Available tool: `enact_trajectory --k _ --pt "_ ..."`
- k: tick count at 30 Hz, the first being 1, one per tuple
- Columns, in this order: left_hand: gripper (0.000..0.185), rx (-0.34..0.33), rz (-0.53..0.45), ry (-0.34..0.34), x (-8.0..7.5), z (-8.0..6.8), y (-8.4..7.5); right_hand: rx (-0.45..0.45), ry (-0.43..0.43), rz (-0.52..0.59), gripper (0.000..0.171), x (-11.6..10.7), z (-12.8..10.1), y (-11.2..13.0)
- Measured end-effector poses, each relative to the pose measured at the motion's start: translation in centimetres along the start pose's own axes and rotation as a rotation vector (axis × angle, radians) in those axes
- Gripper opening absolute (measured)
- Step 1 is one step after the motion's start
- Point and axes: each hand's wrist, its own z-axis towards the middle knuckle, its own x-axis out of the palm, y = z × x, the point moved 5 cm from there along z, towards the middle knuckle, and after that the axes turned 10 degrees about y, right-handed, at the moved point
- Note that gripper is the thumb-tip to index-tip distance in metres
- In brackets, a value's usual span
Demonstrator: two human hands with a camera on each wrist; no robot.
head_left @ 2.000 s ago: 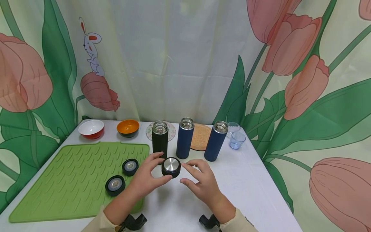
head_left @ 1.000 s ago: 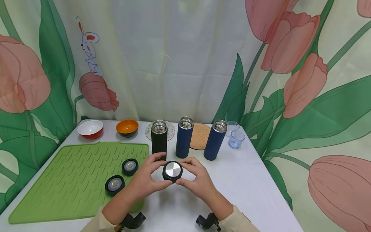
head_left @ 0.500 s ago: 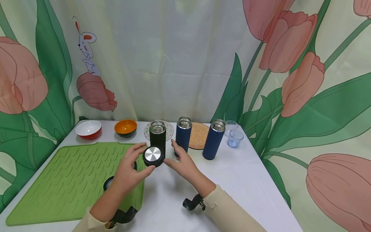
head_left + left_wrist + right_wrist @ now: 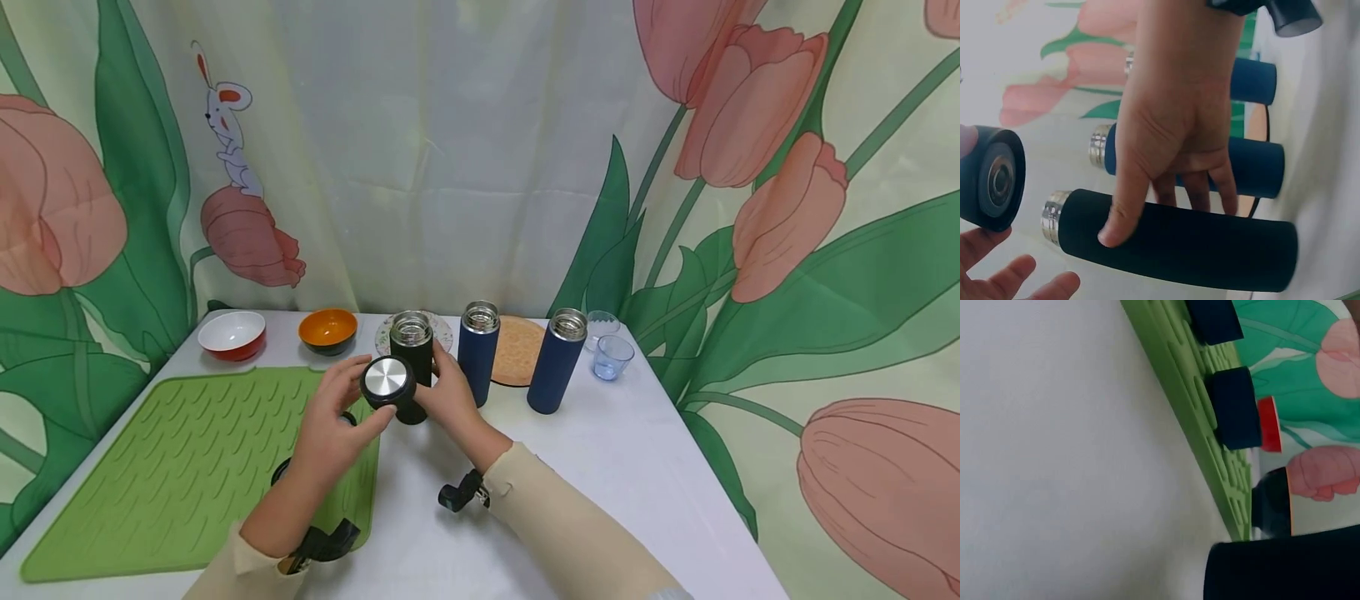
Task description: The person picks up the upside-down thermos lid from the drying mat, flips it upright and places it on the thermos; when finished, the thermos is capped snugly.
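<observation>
My left hand (image 4: 327, 429) pinches a black bottle lid (image 4: 387, 377) by its sides, brushed-metal top facing up in the head view. In the left wrist view the same lid (image 4: 1000, 181) shows its underside, close to the flask's steel mouth but apart from it. My right hand (image 4: 454, 402) grips the upright black vacuum flask (image 4: 422, 357); thumb and fingers lie on opposite sides of its body (image 4: 1210, 250). Two lidless blue flasks, one in the middle (image 4: 476, 358) and one at the right (image 4: 553, 372), stand beside it.
Two more black lids, one nearer the flasks (image 4: 1235, 407) and one farther (image 4: 1215, 320), lie on the green mat (image 4: 187, 467). Behind are a red-white bowl (image 4: 247, 343), an orange bowl (image 4: 328, 327), a patterned plate (image 4: 442, 329), a round board (image 4: 517, 350) and a blue glass (image 4: 612, 358).
Both hands have moved left and farther from me, the lid going with my left hand. My right hand has left the lid and taken hold of the black flask.
</observation>
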Motion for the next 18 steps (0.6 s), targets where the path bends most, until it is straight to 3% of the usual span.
enact_trajectory --k 8,13,18 --pt "0.053 0.013 -0.025 -0.019 -0.9 3.6 -0.5 0.015 -0.092 -0.046 0.072 0.4 0.1 0.5" --pt "0.055 -0.003 -0.019 -0.032 -1.3 6.5 -0.5 0.017 -0.082 0.056 0.069 0.6 -0.3 0.3" --pt "0.059 -0.024 0.033 0.001 -1.0 8.6 -0.4 0.035 -0.071 0.148 0.069 0.7 -0.4 0.0"
